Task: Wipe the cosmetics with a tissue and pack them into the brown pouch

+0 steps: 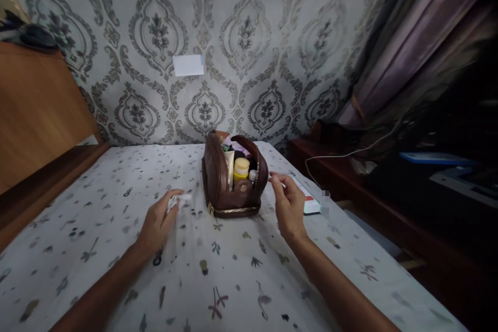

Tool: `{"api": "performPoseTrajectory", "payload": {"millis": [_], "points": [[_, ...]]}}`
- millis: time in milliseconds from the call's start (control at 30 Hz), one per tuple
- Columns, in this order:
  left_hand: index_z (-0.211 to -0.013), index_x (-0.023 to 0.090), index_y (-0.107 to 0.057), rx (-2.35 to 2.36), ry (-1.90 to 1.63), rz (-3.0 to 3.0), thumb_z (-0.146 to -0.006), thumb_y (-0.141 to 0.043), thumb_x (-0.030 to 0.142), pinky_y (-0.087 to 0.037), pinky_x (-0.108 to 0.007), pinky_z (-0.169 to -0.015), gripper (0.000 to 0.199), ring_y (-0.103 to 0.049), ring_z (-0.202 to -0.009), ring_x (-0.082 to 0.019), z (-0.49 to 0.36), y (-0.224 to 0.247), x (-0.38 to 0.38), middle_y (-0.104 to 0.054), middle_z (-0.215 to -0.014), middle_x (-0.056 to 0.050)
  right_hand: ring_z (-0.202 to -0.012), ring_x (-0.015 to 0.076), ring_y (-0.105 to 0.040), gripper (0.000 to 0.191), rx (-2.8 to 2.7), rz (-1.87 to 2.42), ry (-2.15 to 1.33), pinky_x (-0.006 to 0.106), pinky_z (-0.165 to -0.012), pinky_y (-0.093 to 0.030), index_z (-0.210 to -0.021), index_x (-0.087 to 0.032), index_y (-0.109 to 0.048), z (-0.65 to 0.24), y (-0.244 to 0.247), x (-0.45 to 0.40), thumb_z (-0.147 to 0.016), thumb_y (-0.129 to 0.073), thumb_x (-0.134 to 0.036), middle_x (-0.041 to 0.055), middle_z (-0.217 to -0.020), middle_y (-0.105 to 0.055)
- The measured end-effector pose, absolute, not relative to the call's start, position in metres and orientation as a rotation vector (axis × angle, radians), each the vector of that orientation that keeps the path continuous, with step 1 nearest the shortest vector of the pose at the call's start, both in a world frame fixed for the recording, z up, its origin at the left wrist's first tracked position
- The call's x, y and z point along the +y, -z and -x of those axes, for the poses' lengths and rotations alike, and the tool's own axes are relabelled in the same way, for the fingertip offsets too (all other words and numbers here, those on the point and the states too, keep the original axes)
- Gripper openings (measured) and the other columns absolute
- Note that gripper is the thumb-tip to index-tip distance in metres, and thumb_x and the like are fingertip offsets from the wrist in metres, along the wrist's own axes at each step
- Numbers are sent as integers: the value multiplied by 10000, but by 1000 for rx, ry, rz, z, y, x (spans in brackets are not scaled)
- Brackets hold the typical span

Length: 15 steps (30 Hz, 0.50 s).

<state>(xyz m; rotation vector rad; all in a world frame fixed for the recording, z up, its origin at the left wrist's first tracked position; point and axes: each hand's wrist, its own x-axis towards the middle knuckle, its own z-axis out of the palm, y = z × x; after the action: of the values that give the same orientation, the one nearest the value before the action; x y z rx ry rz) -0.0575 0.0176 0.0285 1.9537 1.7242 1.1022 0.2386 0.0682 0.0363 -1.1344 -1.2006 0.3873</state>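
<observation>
A brown toiletry bag (237,198) stands upright on the bed, its top unzipped and its sides apart. Inside are a yellow bottle with a pale cap (241,168), a cream-coloured tube (230,168), a small white-capped bottle (252,174) and some pinkish packets (238,148). To the left of the bag, my left hand (161,216) is closed around a small white tube (182,199), which is blurred and partly hidden by the fingers. My right hand (288,205) pinches at the bag's right side flap, thumb and forefinger together at its edge.
Behind my right hand lies a flat white box (311,204) near the bed's right edge. A patterned white sheet (233,270) covers the bed. Wooden furniture (42,114) borders the left; a dark red ledge with a white cable (342,156) runs along the right. A papered wall stands behind.
</observation>
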Motion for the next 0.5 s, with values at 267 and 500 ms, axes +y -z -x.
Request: {"api": "performPoseTrajectory", "payload": {"millis": [267, 500], "points": [[-1410, 165, -522, 2144, -823, -2567, -948, -359, 449, -396, -501, -1050, 566, -442, -1332, -372, 112, -40, 29, -522, -1415, -189, -941, 221, -568, 319, -1159, 1143, -528, 361, -860, -433, -929, -220, -605, -233, -14, 56, -912, -515, -526, 50, -966, -648], [-1572, 215, -284, 1975, -9, -2146, -865, -330, 748, -297, -596, -1153, 887, -322, -1467, -398, 152, -2, 39, -301, -1620, -123, -930, 232, -573, 387, -1107, 1124, -648, 363, -842, -461, -858, -220, -609, -234, -6, 56, -880, -505, -592, 36, -858, -652]]}}
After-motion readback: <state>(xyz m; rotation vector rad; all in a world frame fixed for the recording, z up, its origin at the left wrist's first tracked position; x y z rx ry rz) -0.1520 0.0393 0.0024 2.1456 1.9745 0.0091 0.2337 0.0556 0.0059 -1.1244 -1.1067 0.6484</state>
